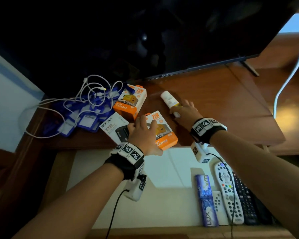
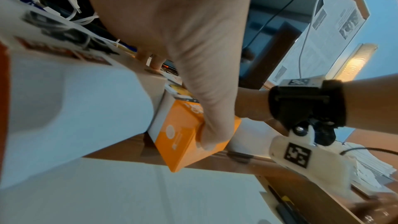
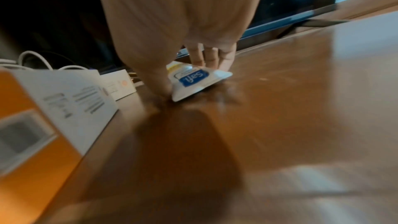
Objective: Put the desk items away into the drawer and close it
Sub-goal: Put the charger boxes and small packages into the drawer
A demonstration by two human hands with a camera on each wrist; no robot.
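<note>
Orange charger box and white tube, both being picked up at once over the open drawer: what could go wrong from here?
1. The left hand holds the orange charger box by its edges at the desk rim; a slipping grip could drop it onto the remotes in the drawer.
2. The right hand pinches the white tube near its flat end; it may tilt or slide out.

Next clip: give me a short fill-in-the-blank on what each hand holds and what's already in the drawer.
1. The left hand grips an ____ charger box.
2. The right hand pinches a white ____ lying on the desk.
3. In the open drawer, the purple soap box lies ____ the remotes.
4. The lanyards lie on the ____.

Missing: orange; tube; beside; desk
</note>
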